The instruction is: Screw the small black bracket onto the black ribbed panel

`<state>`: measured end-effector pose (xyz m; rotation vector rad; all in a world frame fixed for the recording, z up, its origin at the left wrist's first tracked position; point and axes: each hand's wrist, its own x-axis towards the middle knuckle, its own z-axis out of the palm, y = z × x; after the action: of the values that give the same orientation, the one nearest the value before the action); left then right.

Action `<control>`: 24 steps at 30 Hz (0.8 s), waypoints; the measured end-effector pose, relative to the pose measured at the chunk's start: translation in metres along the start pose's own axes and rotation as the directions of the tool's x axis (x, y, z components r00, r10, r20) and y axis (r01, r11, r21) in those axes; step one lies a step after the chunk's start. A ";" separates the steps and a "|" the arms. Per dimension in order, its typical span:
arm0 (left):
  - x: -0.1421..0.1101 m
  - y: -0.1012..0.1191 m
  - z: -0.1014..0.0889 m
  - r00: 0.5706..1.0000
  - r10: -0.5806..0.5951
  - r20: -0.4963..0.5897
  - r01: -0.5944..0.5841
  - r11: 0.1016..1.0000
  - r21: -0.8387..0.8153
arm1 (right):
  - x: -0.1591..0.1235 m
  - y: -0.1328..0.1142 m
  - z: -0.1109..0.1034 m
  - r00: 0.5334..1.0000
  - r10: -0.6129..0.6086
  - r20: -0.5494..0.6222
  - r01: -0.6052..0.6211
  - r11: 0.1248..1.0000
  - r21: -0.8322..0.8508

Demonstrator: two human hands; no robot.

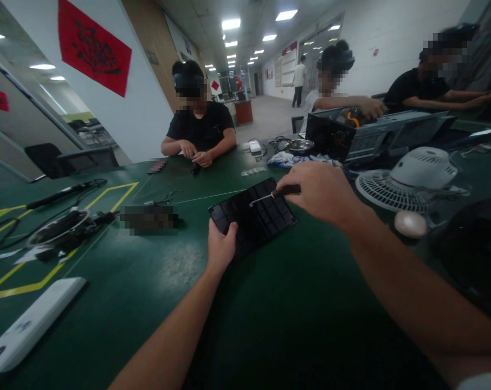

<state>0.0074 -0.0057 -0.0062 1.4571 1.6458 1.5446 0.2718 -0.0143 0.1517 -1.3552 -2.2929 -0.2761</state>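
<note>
A dark rectangular panel (262, 222) with a faint grid, like a small solar panel, is tilted above the green table (180, 336). My left hand (221, 244) grips its near left edge, thumb on the face and the other fingers hidden beneath. In my right hand (321, 189) is a screwdriver (265, 198) with a black handle and a thin metal shaft. The shaft points left across the panel, and a small bright round spot shows at its tip. Whether the tip touches the panel I cannot tell.
Right of my arm stand a white fan part (420, 168) and a pale round object (410, 223). Behind lies an opened metal computer case (375, 135) that a co-worker handles. A white long device (30, 322) and cabled parts (62, 230) lie left. Another person (200, 127) sits opposite.
</note>
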 end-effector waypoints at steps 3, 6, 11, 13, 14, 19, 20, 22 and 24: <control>0.000 -0.001 0.000 1.000 -0.001 0.004 0.001 1.000 -0.002 | 0.000 -0.001 0.001 1.000 -0.017 0.013 0.018 1.000 -0.008; 0.001 -0.002 0.000 1.000 0.003 0.001 -0.003 1.000 -0.001 | 0.000 -0.002 0.001 0.999 -0.033 0.006 0.033 0.999 0.000; 0.001 -0.004 0.000 1.000 -0.007 -0.009 0.007 1.000 0.007 | -0.001 -0.002 0.000 0.999 -0.031 0.022 0.031 1.000 -0.004; 0.001 -0.005 0.000 1.000 0.000 -0.011 0.000 1.000 0.004 | -0.001 -0.002 0.000 0.999 -0.037 0.025 0.037 0.999 -0.011; 0.001 -0.004 0.000 1.000 0.006 -0.007 -0.006 1.000 0.002 | -0.001 -0.002 0.001 0.999 -0.037 0.022 0.037 0.999 -0.013; 0.000 -0.001 0.000 1.000 -0.005 0.002 0.005 1.000 -0.003 | -0.002 -0.003 0.002 1.000 -0.026 0.014 0.026 1.000 -0.009; 0.000 -0.001 0.000 1.000 -0.010 -0.002 0.010 1.000 0.000 | -0.002 -0.004 0.002 1.000 -0.026 0.017 0.026 1.000 -0.011; 0.001 -0.002 0.000 1.000 -0.010 -0.008 0.010 1.000 0.008 | -0.002 -0.004 0.001 0.999 -0.026 0.022 0.026 1.000 -0.013; 0.001 -0.003 0.000 1.000 -0.002 -0.010 0.002 1.000 0.011 | -0.002 -0.004 0.000 0.999 -0.019 0.026 0.019 1.000 -0.012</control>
<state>0.0061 -0.0045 -0.0086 1.4549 1.6631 1.5463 0.2687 -0.0176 0.1509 -1.3514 -2.3298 -0.2805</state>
